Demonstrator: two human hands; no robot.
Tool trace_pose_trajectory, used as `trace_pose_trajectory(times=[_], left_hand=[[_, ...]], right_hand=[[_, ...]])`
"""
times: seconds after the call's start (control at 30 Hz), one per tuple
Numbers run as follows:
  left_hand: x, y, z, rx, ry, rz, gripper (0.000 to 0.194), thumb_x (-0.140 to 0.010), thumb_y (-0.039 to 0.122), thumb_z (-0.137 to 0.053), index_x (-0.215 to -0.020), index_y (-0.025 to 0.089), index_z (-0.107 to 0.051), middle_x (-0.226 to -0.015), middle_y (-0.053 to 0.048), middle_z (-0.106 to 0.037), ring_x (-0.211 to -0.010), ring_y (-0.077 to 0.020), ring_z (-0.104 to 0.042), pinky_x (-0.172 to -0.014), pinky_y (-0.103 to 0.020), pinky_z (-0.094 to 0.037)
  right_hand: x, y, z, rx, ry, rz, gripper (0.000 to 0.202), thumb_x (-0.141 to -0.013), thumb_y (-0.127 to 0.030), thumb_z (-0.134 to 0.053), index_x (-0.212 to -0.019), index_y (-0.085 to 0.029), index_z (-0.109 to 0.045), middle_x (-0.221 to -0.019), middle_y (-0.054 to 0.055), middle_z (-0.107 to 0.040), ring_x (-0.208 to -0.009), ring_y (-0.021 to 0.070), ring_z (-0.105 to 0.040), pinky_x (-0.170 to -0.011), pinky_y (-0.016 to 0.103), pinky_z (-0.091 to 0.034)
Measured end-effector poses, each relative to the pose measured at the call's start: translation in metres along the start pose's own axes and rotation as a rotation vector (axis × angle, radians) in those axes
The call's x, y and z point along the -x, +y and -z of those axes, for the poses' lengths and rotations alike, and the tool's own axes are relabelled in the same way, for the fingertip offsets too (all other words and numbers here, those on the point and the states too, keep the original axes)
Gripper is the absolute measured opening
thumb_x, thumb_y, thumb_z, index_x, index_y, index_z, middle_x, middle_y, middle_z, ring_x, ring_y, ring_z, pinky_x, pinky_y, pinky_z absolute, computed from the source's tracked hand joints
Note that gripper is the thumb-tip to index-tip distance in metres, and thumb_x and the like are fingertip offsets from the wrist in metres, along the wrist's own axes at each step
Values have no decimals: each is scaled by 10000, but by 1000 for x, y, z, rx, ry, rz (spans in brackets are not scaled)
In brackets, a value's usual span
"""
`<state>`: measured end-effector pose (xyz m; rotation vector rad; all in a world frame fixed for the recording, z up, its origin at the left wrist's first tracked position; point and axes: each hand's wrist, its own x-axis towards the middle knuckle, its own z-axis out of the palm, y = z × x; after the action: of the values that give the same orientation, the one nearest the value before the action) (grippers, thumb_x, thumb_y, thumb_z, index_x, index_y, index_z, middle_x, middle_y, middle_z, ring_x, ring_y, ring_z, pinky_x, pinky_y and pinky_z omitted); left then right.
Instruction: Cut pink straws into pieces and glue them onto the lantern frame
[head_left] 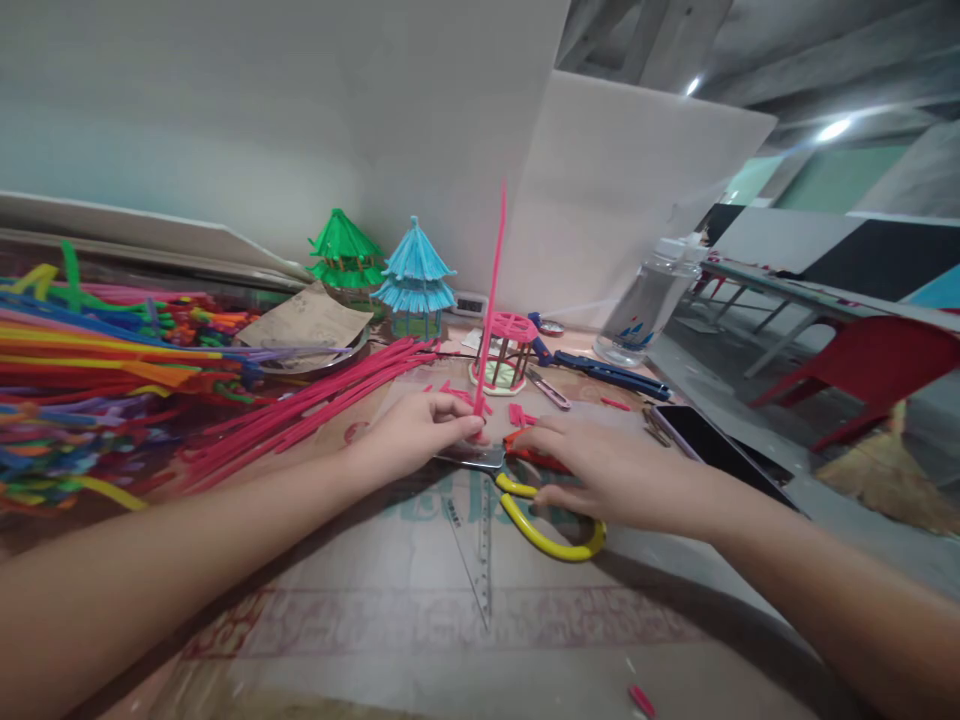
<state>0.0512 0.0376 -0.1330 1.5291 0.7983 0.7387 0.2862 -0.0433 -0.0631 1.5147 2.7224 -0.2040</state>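
Between the thumb and fingers of my left hand (424,435) is a pink pipe cleaner (493,290), its long end standing nearly straight up. My right hand (592,465) hovers over a pair of yellow-handled scissors (559,548), thumb and fingers apart. Under its fingertips lies a red-handled tool (517,440), partly hidden, its kind unclear. The scissors' blades (472,457) point left, below my left hand. Just behind the hands stands a small pink-topped frame (517,330) on brown posts with a pale base. Short pink pieces (521,415) lie beside it.
A bundle of pink pipe cleaners (322,405) and a multicoloured heap (90,380) fill the left. Green (345,245) and blue (414,270) pavilion models stand behind. A clear set square (476,560) lies in front. To the right are a water bottle (649,300), dark-handled tool (611,373) and phone (720,450).
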Motion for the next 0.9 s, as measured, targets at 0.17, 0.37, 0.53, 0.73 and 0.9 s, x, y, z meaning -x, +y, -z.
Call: trace_pose_trajectory(times=[0.17, 0.37, 0.53, 0.73, 0.9], left_hand=[[-1, 5, 3, 82, -20, 89, 288, -758, 420, -803, -817, 150, -721, -886, -73, -798, -784, -179, -740, -765, -282, -578], [-1, 9, 5, 115, -35, 79, 264, -759, 404, -803, -785, 150, -731, -883, -80, -800, -798, -176, -732, -800, -292, -563], [-1, 10, 12, 30, -38, 26, 284, -811, 436, -761, -867, 157, -756, -936, -88, -798, -835, -185, -729, -793, -290, -546], [4, 22, 12, 44, 12, -47, 293, -833, 446, -744, -894, 160, -753, -998, -94, -788, -902, -197, -713, -839, -313, -527], [10, 26, 0, 122, 17, -28, 313, -794, 456, -772, -882, 156, -750, -1001, -93, -777, -943, -223, -702, -863, -341, -517]], right_hand=[[4, -1, -16, -97, -18, -27, 509, -902, -333, -668, -1392, -298, -536, -1251, 81, -634, -1073, 255, -613, -876, 363, -475], [-4, 3, -38, -153, 82, -60, 600, -861, -167, -570, -1453, -235, -500, -1260, 143, -592, -1043, 265, -617, -862, 399, -514], [-6, 6, -40, -213, 89, -62, 642, -836, -131, -553, -1463, -256, -498, -1268, 125, -586, -1080, 252, -616, -905, 393, -516], [-4, 3, -29, -219, 34, -90, 629, -843, -189, -611, -1459, -265, -511, -1210, 117, -609, -1059, 256, -623, -910, 394, -509], [-4, 2, -28, -181, 28, -29, 485, -940, -342, -594, -1414, -242, -562, -1182, 131, -635, -1035, 270, -630, -895, 416, -501]])
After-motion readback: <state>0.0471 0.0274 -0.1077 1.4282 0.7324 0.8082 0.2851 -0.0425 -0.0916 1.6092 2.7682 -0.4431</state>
